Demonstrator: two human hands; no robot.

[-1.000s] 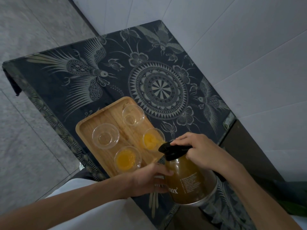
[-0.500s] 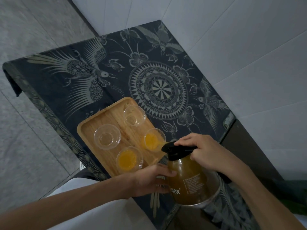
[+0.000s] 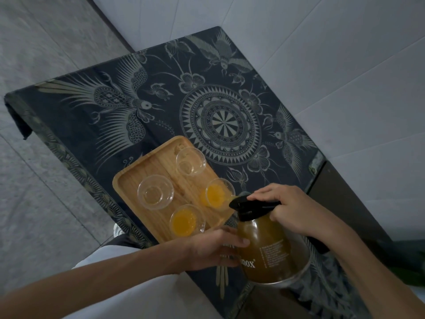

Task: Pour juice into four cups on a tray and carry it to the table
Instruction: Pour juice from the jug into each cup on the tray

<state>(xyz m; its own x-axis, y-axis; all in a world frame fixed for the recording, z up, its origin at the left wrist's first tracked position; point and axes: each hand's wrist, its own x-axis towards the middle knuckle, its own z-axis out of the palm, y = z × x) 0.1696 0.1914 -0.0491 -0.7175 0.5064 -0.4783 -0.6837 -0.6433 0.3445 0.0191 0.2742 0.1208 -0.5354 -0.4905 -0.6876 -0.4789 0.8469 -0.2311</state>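
While my right hand (image 3: 292, 209) is curled round the black handle and lid of the juice jug (image 3: 269, 247), thumb lying along the top, I have the jug tipped toward the wooden tray (image 3: 158, 168) with its black spout just at the rim of the right-hand cup (image 3: 217, 194). My left hand (image 3: 213, 248) rests against the jug's side, fingers nearly straight and pressing on the glass rather than wrapped around it. Four clear cups stand on the tray: the right-hand cup and the nearest cup (image 3: 186, 221) both hold orange juice, while the far cup (image 3: 190, 163) and the left cup (image 3: 156, 192) look clear. I can't tell whether juice is running from the spout at this instant. The tray sits near the front edge of the table, on a dark patterned cloth (image 3: 142, 107) with birds and a round medallion, beside a pale tiled wall (image 3: 333, 65)
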